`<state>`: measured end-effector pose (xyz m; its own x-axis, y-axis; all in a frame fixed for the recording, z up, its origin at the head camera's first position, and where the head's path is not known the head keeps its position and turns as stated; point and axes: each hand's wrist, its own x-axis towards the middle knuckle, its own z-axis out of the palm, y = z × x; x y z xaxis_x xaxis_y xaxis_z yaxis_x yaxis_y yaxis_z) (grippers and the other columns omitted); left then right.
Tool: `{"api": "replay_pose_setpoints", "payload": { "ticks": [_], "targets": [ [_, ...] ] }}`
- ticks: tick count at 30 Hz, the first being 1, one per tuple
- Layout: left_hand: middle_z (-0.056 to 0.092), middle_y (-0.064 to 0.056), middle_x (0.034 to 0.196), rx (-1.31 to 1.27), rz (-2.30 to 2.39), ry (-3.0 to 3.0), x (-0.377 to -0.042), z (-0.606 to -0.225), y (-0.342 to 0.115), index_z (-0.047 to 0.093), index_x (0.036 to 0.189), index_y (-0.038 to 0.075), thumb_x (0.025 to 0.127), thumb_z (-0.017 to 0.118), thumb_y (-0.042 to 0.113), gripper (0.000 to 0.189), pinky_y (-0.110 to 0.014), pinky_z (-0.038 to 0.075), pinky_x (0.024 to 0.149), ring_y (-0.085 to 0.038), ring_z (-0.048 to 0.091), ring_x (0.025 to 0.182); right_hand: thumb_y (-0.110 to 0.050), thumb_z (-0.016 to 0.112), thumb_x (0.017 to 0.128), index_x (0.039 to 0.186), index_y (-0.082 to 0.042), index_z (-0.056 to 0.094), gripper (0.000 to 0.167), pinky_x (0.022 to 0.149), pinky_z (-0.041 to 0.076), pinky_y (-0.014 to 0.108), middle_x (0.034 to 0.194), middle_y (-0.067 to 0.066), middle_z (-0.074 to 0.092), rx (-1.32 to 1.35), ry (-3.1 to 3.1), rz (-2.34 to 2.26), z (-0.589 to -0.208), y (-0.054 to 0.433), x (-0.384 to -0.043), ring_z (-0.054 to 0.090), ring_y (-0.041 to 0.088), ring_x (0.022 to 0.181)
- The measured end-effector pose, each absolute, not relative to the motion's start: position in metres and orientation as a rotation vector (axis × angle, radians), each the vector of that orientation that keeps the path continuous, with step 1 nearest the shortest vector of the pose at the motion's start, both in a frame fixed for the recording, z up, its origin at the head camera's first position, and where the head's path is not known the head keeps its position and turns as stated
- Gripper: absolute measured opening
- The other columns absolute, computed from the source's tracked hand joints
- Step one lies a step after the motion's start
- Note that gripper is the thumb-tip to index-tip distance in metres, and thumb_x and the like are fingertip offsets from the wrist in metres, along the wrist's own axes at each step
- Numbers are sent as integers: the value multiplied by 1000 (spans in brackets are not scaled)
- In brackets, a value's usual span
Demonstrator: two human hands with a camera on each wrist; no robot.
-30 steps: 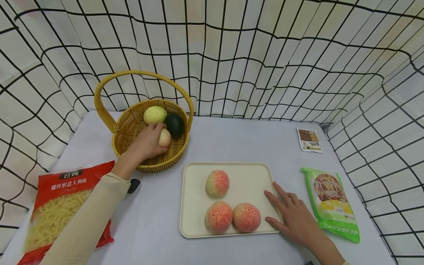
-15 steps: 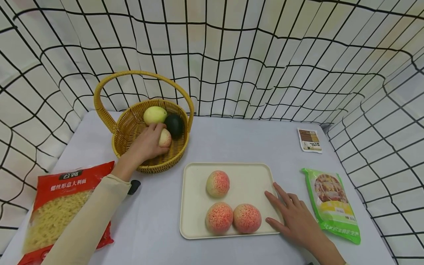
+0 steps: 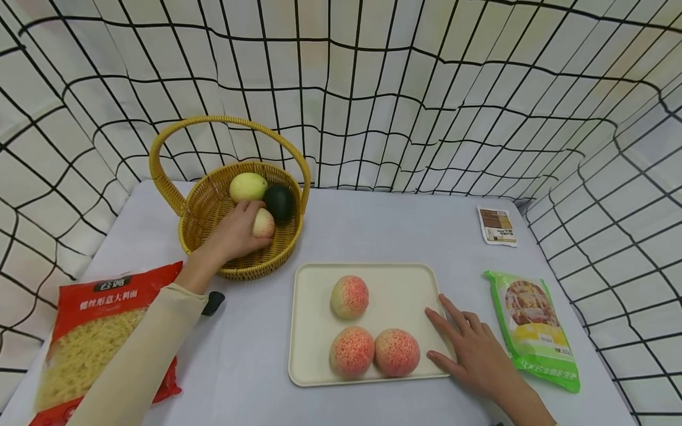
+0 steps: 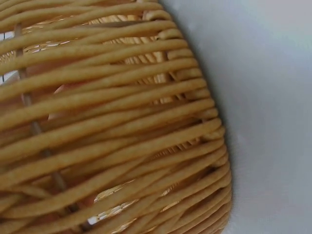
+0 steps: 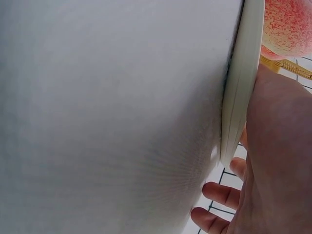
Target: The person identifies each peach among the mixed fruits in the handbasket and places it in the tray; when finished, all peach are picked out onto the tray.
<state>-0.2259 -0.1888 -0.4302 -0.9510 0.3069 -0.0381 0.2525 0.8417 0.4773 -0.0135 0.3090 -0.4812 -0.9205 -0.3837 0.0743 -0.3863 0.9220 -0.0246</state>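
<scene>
Inside the yellow wicker basket [image 3: 250, 273], my left hand [image 3: 237, 232] grips a pale peach [image 3: 263, 223]; its fingertips are hidden behind the fruit. Beside that peach lie a yellow-green fruit [image 3: 248, 187] and a dark green fruit [image 3: 279, 203]. The left wrist view is filled by the basket's woven wall [image 4: 112, 107]. My right hand [image 3: 474, 349] rests at the right edge of the cream tray [image 3: 405, 284], its fingers spread. On the tray sit three red-speckled peaches: one peach [image 3: 350, 296] behind, a front left peach [image 3: 352, 352] and a front right peach [image 3: 397, 352].
A red bag of pasta [image 3: 101, 337] lies at the left under my left forearm, with a small black object [image 3: 214, 303] near the sleeve. A green food packet [image 3: 533, 328] lies right of my right hand, and a small brown-and-white sachet [image 3: 497, 226] behind it. Black netting [image 3: 341, 89] surrounds the table.
Neither hand has visibly moved; the left keeps its hold on the peach in the basket. The head view has shifted very slightly.
</scene>
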Motion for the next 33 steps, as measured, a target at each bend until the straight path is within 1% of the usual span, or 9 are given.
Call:
{"api": "replay_pose_setpoints", "payload": {
  "ticks": [3, 10, 15, 22, 27, 33],
  "targets": [
    [44, -34, 151, 439, 759, 2884, -226, -430, -191, 39, 154, -3, 91, 81, 25, 81, -68, 50, 105, -53, 55, 130, -62, 69, 95, 162, -30, 45, 78, 92, 53, 49, 173, 7, 34, 607, -3016, 58, -481, 309, -14, 56, 27, 122],
    [42, -36, 154, 433, 760, 2865, -227, -430, -193, 37, 156, -3, 91, 82, 27, 85, -70, 47, 108, -55, 52, 134, -61, 69, 96, 163, -29, 45, 78, 92, 54, 49, 174, 7, 33, 616, -3013, 55, -479, 308, -14, 56, 27, 122],
    [44, -36, 151, 446, 763, 2869, -227, -429, -192, 39, 154, -3, 90, 82, 26, 83, -70, 48, 106, -54, 54, 132, -62, 68, 96, 163, -30, 45, 78, 92, 54, 49, 174, 7, 33, 618, -3014, 57, -479, 309, -14, 56, 27, 122],
    [48, -34, 143, 439, 775, 2879, -226, -427, -194, 41, 151, -1, 90, 83, 26, 79, -68, 50, 102, -50, 56, 125, -60, 71, 95, 162, -28, 45, 79, 92, 53, 49, 173, 9, 34, 631, -2982, 64, -483, 311, -14, 56, 27, 122],
    [48, -32, 142, 430, 789, 2888, -224, -426, -194, 41, 151, 1, 91, 82, 25, 77, -68, 50, 102, -49, 56, 124, -61, 69, 95, 163, -29, 45, 78, 93, 54, 50, 173, 8, 34, 621, -2994, 62, -483, 310, -15, 56, 28, 123],
    [48, -31, 143, 428, 811, 2911, -218, -421, -193, 40, 153, 2, 91, 81, 24, 78, -68, 50, 103, -47, 55, 125, -62, 68, 96, 163, -30, 44, 78, 93, 54, 50, 174, 7, 33, 608, -3022, 57, -481, 309, -14, 56, 28, 124]
  ]
}}
